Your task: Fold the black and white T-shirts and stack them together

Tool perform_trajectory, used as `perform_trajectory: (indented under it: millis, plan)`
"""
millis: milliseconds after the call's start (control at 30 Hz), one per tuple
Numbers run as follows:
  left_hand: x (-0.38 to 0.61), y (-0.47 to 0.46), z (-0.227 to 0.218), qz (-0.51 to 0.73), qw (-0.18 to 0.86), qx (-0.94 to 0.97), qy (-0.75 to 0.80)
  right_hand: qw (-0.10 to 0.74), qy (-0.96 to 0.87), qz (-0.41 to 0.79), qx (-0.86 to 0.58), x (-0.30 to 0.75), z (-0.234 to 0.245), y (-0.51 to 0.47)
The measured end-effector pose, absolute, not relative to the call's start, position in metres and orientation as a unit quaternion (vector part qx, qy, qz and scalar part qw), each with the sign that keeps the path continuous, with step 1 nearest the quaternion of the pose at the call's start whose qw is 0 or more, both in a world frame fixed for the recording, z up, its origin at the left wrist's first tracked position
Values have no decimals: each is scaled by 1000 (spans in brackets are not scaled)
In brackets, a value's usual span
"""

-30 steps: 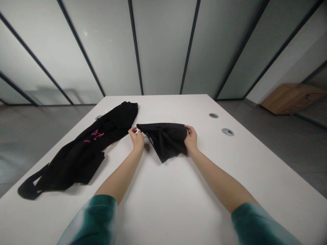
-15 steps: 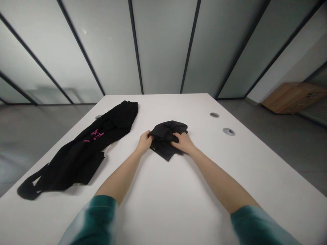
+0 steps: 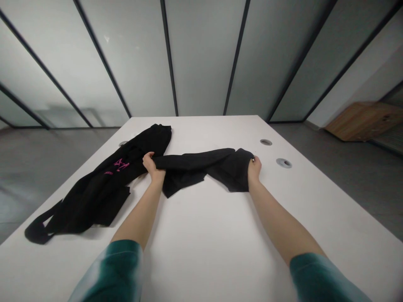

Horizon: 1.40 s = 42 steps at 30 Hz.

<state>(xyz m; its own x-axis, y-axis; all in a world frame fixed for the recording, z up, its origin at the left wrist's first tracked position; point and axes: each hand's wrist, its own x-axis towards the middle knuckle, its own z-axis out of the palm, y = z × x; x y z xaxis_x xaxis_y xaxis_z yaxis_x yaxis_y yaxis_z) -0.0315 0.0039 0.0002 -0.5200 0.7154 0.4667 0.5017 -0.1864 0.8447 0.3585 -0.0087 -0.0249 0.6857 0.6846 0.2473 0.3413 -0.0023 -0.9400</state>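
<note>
Left hand (image 3: 152, 167), right hand (image 3: 254, 170): fingers (image 3: 147, 157) clamped on thin black fabric (image 3: 195, 161), twisted, drawn out long across smooth white table (image 3: 201, 239).

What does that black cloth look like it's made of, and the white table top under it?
The black cloth looks like a soft, matte knit, probably cotton or a blend, since it sags in loose folds with no shine. The white table top looks like smooth, low-sheen laminate, though its core doesn't show.

White table (image 3: 201, 260) with a pink-lettered black garment (image 3: 103, 188) and two round grommets (image 3: 283, 163)
</note>
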Motion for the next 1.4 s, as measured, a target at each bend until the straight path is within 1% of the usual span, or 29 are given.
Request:
perform_trajectory:
  millis: [67, 100, 200, 267, 300, 367, 433, 467, 500, 533, 633, 700, 767, 833, 900, 967, 1000, 1033, 1067, 1167, 1233, 1267, 1333, 1367, 1400]
  plan:
    - [-18, -5, 10, 526, -2, 558, 642, 625, -330, 132, -695, 357, -23, -10]
    - [-11, -9, 15, 491, -23, 593, 638, 633, -318, 112, -696, 355, -21, -11]
    - [12, -21, 29, 370, 10, 722, 584, 633, -355, 6, -688, 346, -11, -22]
    - [27, -30, 34, 276, 45, 794, 540, 589, -464, -47, -661, 334, -2, -30]
    - [33, -34, 35, 231, 58, 821, 518, 544, -539, -50, -642, 328, 1, -34]
    - [43, -41, 32, 161, 66, 856, 486, 404, -689, -15, -601, 312, 7, -40]
    - [48, -44, 25, 128, 58, 864, 484, 251, -780, 30, -573, 298, 10, -44]
    - [47, -44, 20, 123, 53, 860, 493, 194, -798, 41, -570, 292, 10, -46]
    - [46, -41, 16, 124, 48, 852, 507, 157, -803, 42, -573, 288, 9, -47]
    - [43, -38, 12, 131, 46, 840, 524, 138, -802, 38, -580, 286, 8, -48]
    - [31, -24, 5, 191, 63, 802, 562, 140, -800, 23, -583, 288, 4, -47]
    - [24, -17, 5, 266, 75, 777, 566, 182, -787, 15, -589, 293, 0, -43]
    - [19, -13, 7, 368, 58, 743, 556, 267, -744, 5, -612, 300, -4, -38]
    - [19, -12, 10, 451, 32, 708, 543, 374, -684, 7, -626, 304, -8, -32]
    - [22, -14, 12, 478, 41, 685, 548, 468, -631, 30, -618, 306, -11, -28]
    - [25, -16, 14, 462, 78, 678, 567, 519, -602, 64, -603, 307, -12, -26]
    - [27, -17, 15, 445, 98, 679, 575, 521, -603, 81, -599, 307, -11, -27]
    - [27, -18, 15, 422, 115, 688, 579, 504, -617, 99, -596, 307, -10, -28]
    - [27, -19, 16, 390, 130, 705, 577, 469, -643, 115, -594, 307, -9, -30]
    - [22, -22, 21, 252, 142, 774, 563, 313, -750, 118, -570, 307, -1, -37]
    - [16, -22, 28, 175, 111, 799, 565, 232, -798, 93, -548, 310, 6, -40]
    - [13, -22, 32, 152, 85, 799, 575, 213, -808, 84, -542, 312, 11, -41]
    - [9, -21, 44, 142, 46, 782, 606, 216, -800, 90, -552, 317, 22, -40]
    - [8, -21, 51, 156, 47, 767, 621, 238, -782, 105, -567, 319, 29, -39]
    - [9, -22, 58, 184, 70, 750, 631, 274, -755, 129, -581, 319, 36, -38]
